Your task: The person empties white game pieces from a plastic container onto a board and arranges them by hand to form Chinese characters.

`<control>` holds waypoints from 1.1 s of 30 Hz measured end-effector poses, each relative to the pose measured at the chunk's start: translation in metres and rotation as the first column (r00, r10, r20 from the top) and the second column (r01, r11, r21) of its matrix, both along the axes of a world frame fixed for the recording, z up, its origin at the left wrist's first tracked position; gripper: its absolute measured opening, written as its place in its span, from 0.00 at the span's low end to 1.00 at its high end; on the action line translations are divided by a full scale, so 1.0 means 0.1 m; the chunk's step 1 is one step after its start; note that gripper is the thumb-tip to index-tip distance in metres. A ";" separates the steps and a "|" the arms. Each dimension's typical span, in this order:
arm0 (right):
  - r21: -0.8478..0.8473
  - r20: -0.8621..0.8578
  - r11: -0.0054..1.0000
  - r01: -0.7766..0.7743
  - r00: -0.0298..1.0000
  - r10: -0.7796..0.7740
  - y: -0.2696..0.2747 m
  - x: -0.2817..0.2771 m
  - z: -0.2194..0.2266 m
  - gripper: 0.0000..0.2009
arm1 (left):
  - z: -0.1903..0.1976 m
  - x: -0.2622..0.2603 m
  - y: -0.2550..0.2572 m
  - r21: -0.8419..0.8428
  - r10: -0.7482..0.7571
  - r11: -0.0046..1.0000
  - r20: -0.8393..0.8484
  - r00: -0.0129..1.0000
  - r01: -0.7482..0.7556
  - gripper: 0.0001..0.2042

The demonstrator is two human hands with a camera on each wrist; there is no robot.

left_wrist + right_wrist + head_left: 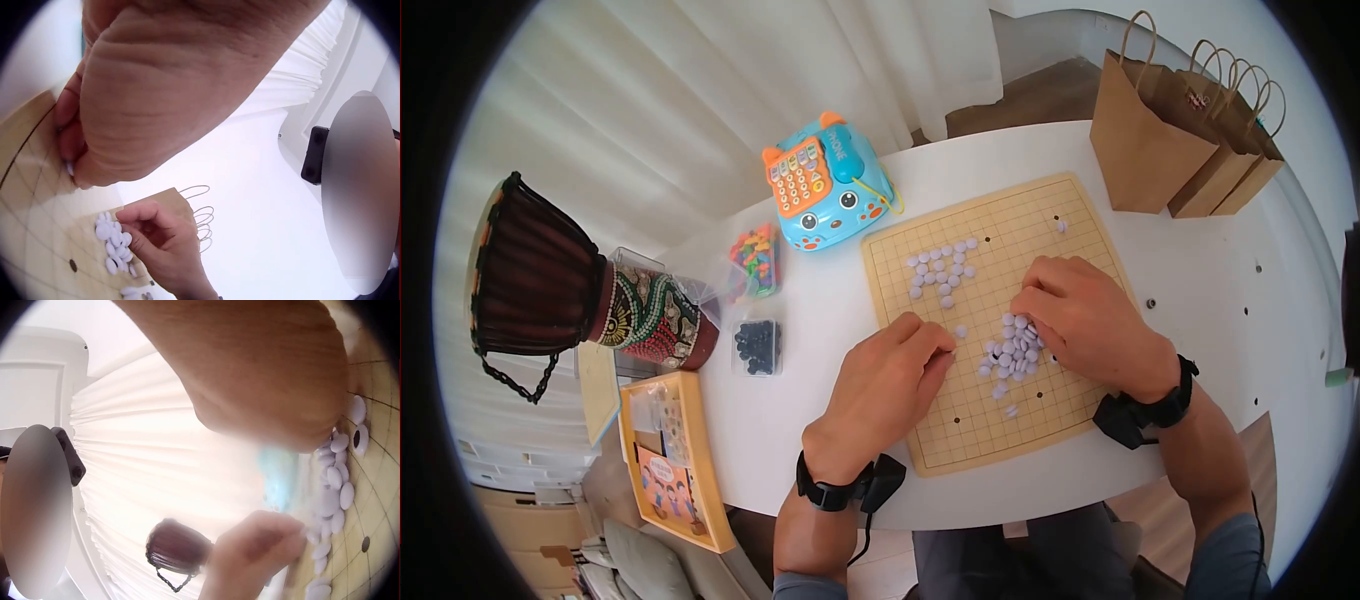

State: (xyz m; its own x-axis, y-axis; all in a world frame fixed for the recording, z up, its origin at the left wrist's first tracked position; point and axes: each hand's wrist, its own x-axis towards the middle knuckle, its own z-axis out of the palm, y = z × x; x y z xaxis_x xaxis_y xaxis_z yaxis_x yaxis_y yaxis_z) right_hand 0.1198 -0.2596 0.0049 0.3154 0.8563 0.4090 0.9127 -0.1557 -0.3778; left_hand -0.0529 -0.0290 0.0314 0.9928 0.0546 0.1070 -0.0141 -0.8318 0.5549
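A square wooden game board [1040, 205] with a line grid lies on the white table. My left hand [880, 375] is over its near left part, pinching a small white game piece [70, 167] between thumb and fingertips. My right hand [1090, 320] is bent over the right edge of a heap of white game pieces [1020, 350], thumb and forefinger right at the heap. I cannot tell whether these fingers hold a piece. A flat cluster of white pieces [941, 266] lies farther back on the board. One single piece [960, 331] lies just beyond the left fingertips.
Left of the board stand a box of dark pieces [757, 347] and a box of colourful pieces [755, 258]. A blue toy phone [830, 190] stands behind them. Brown paper bags [1145, 140] occupy the back right corner. A drum [650, 310] and a wooden tray [717, 500] flank the left edge.
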 end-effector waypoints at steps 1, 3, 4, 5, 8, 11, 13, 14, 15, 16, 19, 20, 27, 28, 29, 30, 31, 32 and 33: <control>0.008 -0.001 1.000 0.003 1.000 -0.003 0.00 0.00 0.01 0.07 | -0.01 0.00 0.00 -0.007 0.007 1.000 0.000 1.000 -0.007 0.05; 0.013 0.000 1.000 0.006 1.000 -0.006 0.01 0.00 0.00 0.07 | -0.02 0.01 -0.01 -0.016 0.014 1.000 0.001 1.000 -0.014 0.05; 0.019 -0.004 1.000 0.005 1.000 -0.005 0.01 0.00 0.00 0.07 | -0.02 0.01 -0.01 -0.012 0.027 1.000 0.010 1.000 -0.027 0.05; 0.024 -0.010 1.000 0.004 1.000 -0.004 0.00 0.00 -0.01 0.07 | -0.03 0.01 -0.02 -0.009 0.040 0.999 0.017 0.999 -0.040 0.05; 0.030 -0.024 1.000 0.001 1.000 0.000 0.00 0.00 -0.01 0.07 | -0.03 0.01 -0.03 0.006 0.065 0.998 0.027 0.998 -0.066 0.04; 0.041 -0.012 0.999 -0.001 1.000 0.001 0.00 0.00 -0.01 0.07 | -0.02 0.01 -0.03 0.029 0.100 0.995 0.012 0.995 -0.100 0.04; 0.047 -0.006 0.999 0.001 1.000 0.000 0.00 0.01 -0.03 0.07 | -0.02 0.02 -0.02 0.027 0.105 0.994 0.011 0.994 -0.106 0.04; 0.052 0.000 0.999 0.001 1.000 -0.001 0.00 0.01 -0.03 0.07 | -0.03 0.02 -0.02 0.025 0.112 0.993 0.010 0.994 -0.112 0.04; 0.053 0.000 0.999 0.002 1.000 -0.002 0.00 0.01 -0.03 0.07 | -0.04 0.03 -0.01 0.025 0.111 0.993 0.011 0.994 -0.111 0.04; 0.047 0.003 0.999 0.006 1.000 -0.006 0.00 0.01 -0.02 0.06 | -0.04 0.03 -0.01 0.037 0.119 0.992 0.018 0.993 -0.120 0.04; 0.030 -0.016 0.999 0.011 1.000 -0.010 -0.01 0.01 0.00 0.07 | -0.06 0.02 0.01 0.050 0.135 0.990 0.021 0.991 -0.135 0.04; 0.021 -0.036 1.000 0.012 0.999 -0.011 -0.01 0.01 0.00 0.07 | -0.06 0.03 0.01 0.054 0.142 0.988 0.018 0.990 -0.143 0.04; 0.028 -0.043 1.000 0.014 0.999 -0.013 -0.01 0.01 0.00 0.07 | -0.04 0.02 0.02 0.112 0.205 0.972 0.022 0.978 -0.207 0.04; 0.030 -0.042 0.999 0.016 0.999 -0.015 -0.01 0.01 -0.01 0.07 | -0.04 0.02 0.03 0.127 0.228 0.965 0.018 0.974 -0.228 0.04; 0.032 -0.041 0.999 0.018 0.999 -0.017 -0.01 0.01 -0.02 0.08 | -0.04 0.02 0.05 0.144 0.250 0.958 0.013 0.968 -0.249 0.05; 0.031 -0.040 0.999 0.018 0.999 -0.016 0.00 0.01 -0.02 0.08 | -0.05 0.02 0.06 0.143 0.250 0.958 0.014 0.968 -0.250 0.05; 0.050 -0.040 0.999 0.006 0.999 -0.004 0.00 0.01 -0.03 0.08 | -0.05 0.02 0.07 0.138 0.267 0.954 0.018 0.964 -0.267 0.05; 0.069 -0.040 0.998 -0.005 0.999 0.008 0.00 0.01 -0.03 0.08 | -0.06 0.03 0.08 0.134 0.284 0.949 0.020 0.959 -0.284 0.05; 0.069 -0.040 0.998 -0.006 0.999 0.008 0.00 0.01 -0.03 0.08 | -0.06 0.03 0.09 0.134 0.284 0.949 0.021 0.958 -0.285 0.05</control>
